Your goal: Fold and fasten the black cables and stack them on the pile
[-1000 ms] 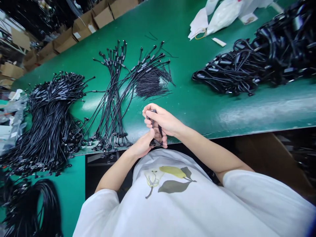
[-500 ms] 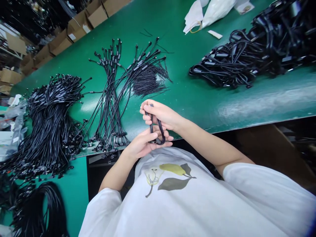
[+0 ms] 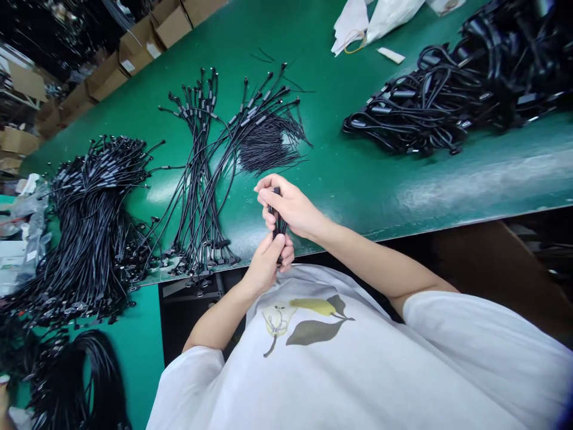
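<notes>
A black cable (image 3: 280,225), folded into a narrow bundle, is held upright between my hands above the table's near edge. My left hand (image 3: 268,258) is closed around its lower end, with the thumb pressed on it. Higher up, my right hand (image 3: 286,206) grips the upper part, its fingers curled round the cable. Fingers hide much of the bundle. Just beyond my hands lies a pile of short thin black ties (image 3: 264,146). Loose straight cables (image 3: 201,173) with small plugs at their ends lie beside it.
A thick heap of straight cables (image 3: 98,203) covers the table's left side. Folded cables (image 3: 416,107) are piled at the right. White bags (image 3: 389,21) lie at the back. A coil of cables (image 3: 96,370) sits lower left, and a person's hand (image 3: 3,400) shows at the left edge.
The cable's open loop is now squeezed into a narrow bundle. My left hand's spread fingers have closed around it. Another person's hand has appeared at the lower left edge.
</notes>
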`<action>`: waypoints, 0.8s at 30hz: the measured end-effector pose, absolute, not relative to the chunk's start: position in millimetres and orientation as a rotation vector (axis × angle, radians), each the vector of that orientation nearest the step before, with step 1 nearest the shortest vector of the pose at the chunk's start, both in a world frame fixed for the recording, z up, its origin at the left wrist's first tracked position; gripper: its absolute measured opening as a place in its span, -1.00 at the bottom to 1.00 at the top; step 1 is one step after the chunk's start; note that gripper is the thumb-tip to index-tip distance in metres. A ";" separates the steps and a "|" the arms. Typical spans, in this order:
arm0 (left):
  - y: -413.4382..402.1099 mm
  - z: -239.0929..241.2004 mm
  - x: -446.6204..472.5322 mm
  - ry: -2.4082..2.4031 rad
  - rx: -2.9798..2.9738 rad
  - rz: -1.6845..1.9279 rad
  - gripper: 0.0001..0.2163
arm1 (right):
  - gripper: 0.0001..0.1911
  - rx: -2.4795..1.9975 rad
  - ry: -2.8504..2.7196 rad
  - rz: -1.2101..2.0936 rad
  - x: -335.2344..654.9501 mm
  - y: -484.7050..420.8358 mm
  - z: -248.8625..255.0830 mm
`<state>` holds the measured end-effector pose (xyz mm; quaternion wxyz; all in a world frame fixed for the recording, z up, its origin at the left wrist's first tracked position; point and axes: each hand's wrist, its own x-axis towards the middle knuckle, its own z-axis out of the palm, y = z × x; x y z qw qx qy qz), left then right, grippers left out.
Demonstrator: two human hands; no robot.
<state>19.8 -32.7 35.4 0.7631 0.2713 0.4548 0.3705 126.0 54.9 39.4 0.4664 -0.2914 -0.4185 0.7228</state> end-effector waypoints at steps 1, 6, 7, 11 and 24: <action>-31.1 36.3 16.7 0.991 0.574 0.802 -0.62 | -0.73 -0.750 -1.179 1.619 130.8 55.7 38.9; -20.0 44.5 -7.1 0.952 0.640 0.605 -0.63 | -0.74 -0.564 -2.230 0.751 170.0 52.8 44.2; -18.8 44.8 -11.6 0.940 0.684 0.528 -0.63 | -0.75 -0.460 -2.418 0.582 176.0 50.2 43.8; -20.9 41.7 -21.3 0.875 0.812 0.317 -0.68 | -0.75 -0.272 -2.828 0.134 186.9 35.9 35.5; -33.9 6.5 -11.5 1.200 1.428 0.287 -0.58 | -0.73 -0.327 -2.972 0.005 191.3 19.4 28.7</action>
